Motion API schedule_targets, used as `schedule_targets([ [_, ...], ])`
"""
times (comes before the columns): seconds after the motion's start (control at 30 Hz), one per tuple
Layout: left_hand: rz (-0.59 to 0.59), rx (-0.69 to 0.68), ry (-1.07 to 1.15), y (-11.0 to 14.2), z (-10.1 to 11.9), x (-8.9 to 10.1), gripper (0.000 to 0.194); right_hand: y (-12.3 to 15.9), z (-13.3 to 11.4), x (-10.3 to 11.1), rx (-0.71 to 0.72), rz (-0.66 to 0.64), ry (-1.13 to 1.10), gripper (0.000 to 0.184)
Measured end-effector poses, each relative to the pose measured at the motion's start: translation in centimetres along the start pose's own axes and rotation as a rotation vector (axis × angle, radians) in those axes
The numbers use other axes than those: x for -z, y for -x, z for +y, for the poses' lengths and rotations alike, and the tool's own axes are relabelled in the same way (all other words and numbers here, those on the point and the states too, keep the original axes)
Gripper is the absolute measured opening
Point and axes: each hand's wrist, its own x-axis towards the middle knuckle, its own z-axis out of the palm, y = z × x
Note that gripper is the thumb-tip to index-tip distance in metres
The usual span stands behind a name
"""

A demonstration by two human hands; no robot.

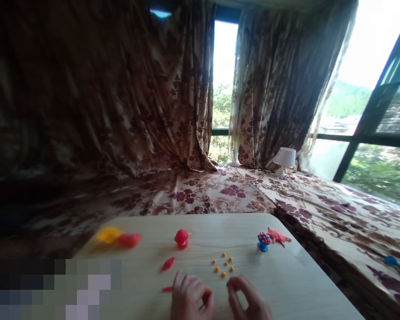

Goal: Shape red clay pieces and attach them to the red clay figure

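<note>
At the table's near edge, my left hand point(191, 297) is curled, thumb and index finger closed in a ring; anything between them is hidden. Beside it, my right hand point(249, 300) is pinched closed, its fingertips just below several small yellow balls point(226, 263). I cannot make out what either pinch holds. A thin red strip point(167, 289) lies against the left hand's outer side, with a pointed red piece point(168, 264) above it. Farther back stands a small red figure point(182, 238) with a yellow tip. Off to the right is a blue figure point(263, 242) with a pink-dotted top.
A pink, spiky flat piece point(279, 237) lies behind the blue figure. Yellow point(108, 235) and red point(129, 240) lumps sit at the table's point(146, 226) far left. A white lamp point(286, 158) and a blue-and-yellow item point(398, 266) rest on flower-patterned cloth beyond the table.
</note>
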Motion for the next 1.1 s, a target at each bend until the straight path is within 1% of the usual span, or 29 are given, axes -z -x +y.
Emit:
schedule_targets([
  [0.07, 0.028, -0.022, -0.063, -0.9, -0.2, 0.0, 0.020, -1.0, 0.6, 0.6, -0.098, 0.058, -0.116, 0.024],
  [0.1, 0.016, -0.025, -0.077, -1.3, -0.3, 0.1, 0.020, -1.6, 0.7, 1.2, -0.123, 0.070, -0.159, 0.026],
  [0.17, -0.051, -0.007, -0.044, -1.7, -0.3, 0.4, 0.020, -2.7, 0.6, 2.5, -0.133, 0.060, -0.207, 0.028],
  [0.27, -0.123, 0.045, 0.071, -2.0, -0.2, 1.6, 0.017, -4.0, 0.2, 4.3, -0.122, -0.011, -0.259, 0.031],
  [0.37, -0.109, 0.066, 0.142, -2.8, -0.3, 3.1, 0.014, -5.3, -0.3, 4.8, -0.133, -0.103, -0.324, 0.030],
  [0.43, -0.075, 0.084, 0.198, -4.2, -0.4, 3.8, 0.015, -6.4, -0.4, 4.3, -0.133, -0.143, -0.360, 0.028],
  [0.5, -0.041, 0.111, 0.277, -5.8, -0.5, 3.9, 0.022, -7.5, -0.4, 3.2, -0.119, -0.174, -0.396, 0.028],
  [0.57, -0.039, 0.140, 0.385, -7.3, -0.7, 3.6, 0.027, -8.5, -0.4, 1.8, -0.101, -0.204, -0.431, 0.028],
  [0.63, -0.069, 0.177, 0.500, -8.2, -0.9, 3.1, 0.028, -9.1, -0.5, 0.6, -0.080, -0.217, -0.456, 0.028],
  [0.73, -0.133, 0.243, 0.641, -8.2, -1.5, 2.5, 0.030, -9.3, -0.4, -0.7, -0.054, -0.219, -0.485, 0.028],
  [0.83, -0.197, 0.295, 0.750, -7.6, -1.9, 2.3, 0.032, -8.9, -0.4, -1.4, -0.039, -0.222, -0.503, 0.024],
  [0.97, -0.264, 0.361, 0.877, -7.1, -2.0, 2.3, 0.034, -8.2, -0.7, -1.9, -0.017, -0.236, -0.513, 0.019],
  [1.1, -0.267, 0.431, 0.959, -7.2, -2.1, 1.9, 0.031, -8.2, -1.2, -1.7, 0.024, -0.272, -0.493, 0.020],
])
